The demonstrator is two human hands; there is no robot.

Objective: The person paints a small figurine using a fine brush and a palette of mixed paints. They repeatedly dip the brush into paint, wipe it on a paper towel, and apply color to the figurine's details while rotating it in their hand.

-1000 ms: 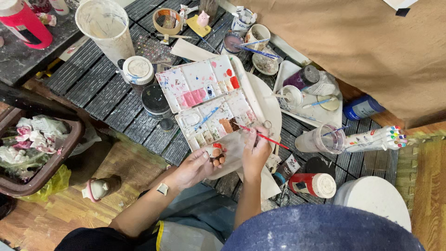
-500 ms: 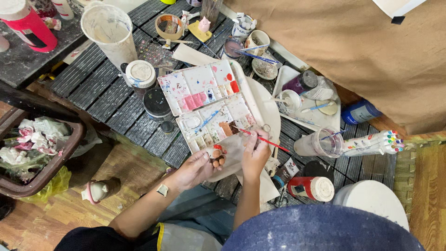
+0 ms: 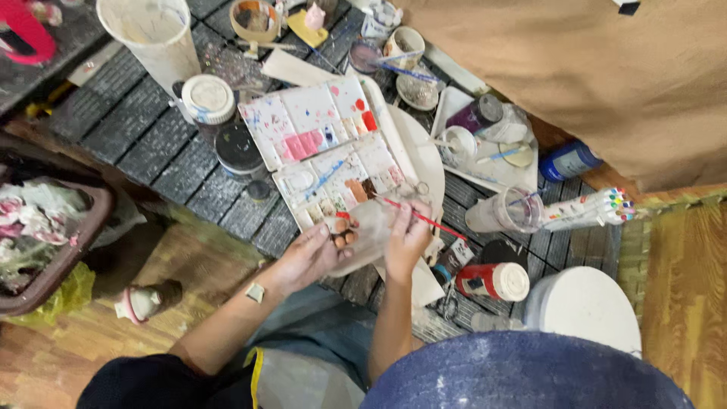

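Head view, centre of the frame: the left hand (image 3: 310,257) cups a pale translucent rounded piece (image 3: 369,231) from below-left. The right hand (image 3: 407,241) pinches a thin red-handled paintbrush (image 3: 421,218), its long axis slanting from upper left to lower right, tip just beside the stained white plastic paint palette (image 3: 333,148) above.

A low tabletop (image 3: 144,129) of dark slatted boards, speckled with pale paint, runs across the upper part of the view. Beneath and beside it lies a warm wooden floor (image 3: 113,348) with a worn, yellowish grain. A large tan cloth (image 3: 591,68) drapes over the upper right corner. At the left edge sits a dark brown basket (image 3: 72,250) on yellow plastic. The light is soft and even.
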